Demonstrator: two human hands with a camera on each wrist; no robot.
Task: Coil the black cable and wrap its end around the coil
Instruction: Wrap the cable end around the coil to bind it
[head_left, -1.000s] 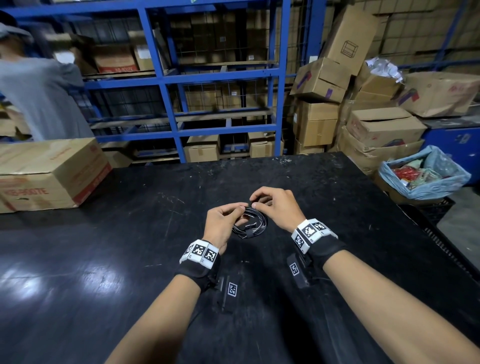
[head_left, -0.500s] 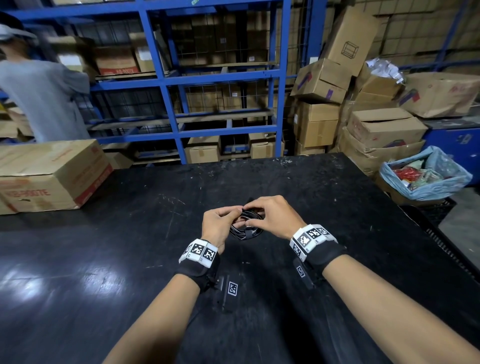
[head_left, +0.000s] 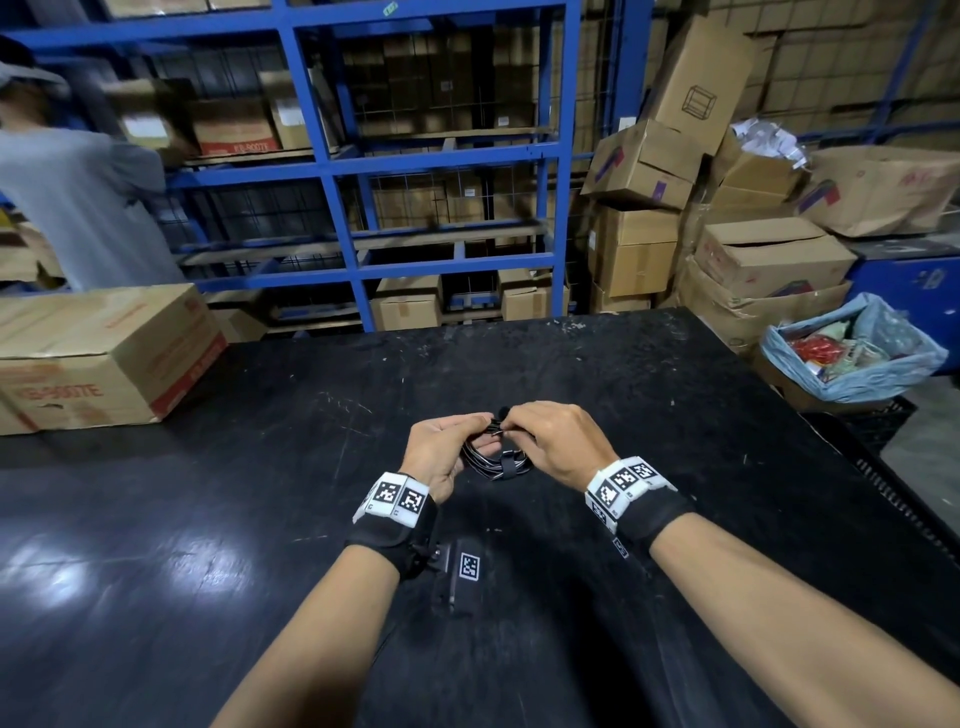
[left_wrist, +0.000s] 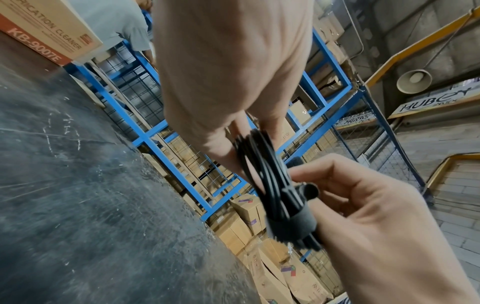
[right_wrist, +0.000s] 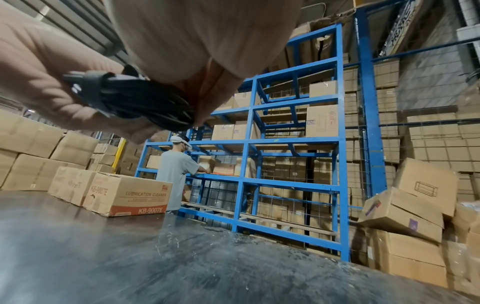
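Observation:
The black cable is wound into a small coil (head_left: 491, 460) with a dark strap (head_left: 511, 466) round one side, and I hold it just above the black table (head_left: 260, 519). My left hand (head_left: 470, 439) grips the coil's left side, thumb and fingers curled on the strands. My right hand (head_left: 524, 436) pinches the coil at its top right. In the left wrist view the coil (left_wrist: 270, 179) and strap (left_wrist: 291, 224) sit between both hands. From the right wrist the bundle (right_wrist: 145, 102) appears squeezed flat. The cable's end is hidden by the fingers.
A large cardboard box (head_left: 93, 358) sits on the table's far left. A person in a grey shirt (head_left: 78, 208) stands at the blue rack (head_left: 441, 166) behind. Stacked cartons (head_left: 753, 249) and a bin with a blue bag (head_left: 852, 353) lie off the right edge.
The hands have drawn closer together. The coil, an open ring a second ago, is now squeezed narrower between them, with the right fingers over its top.

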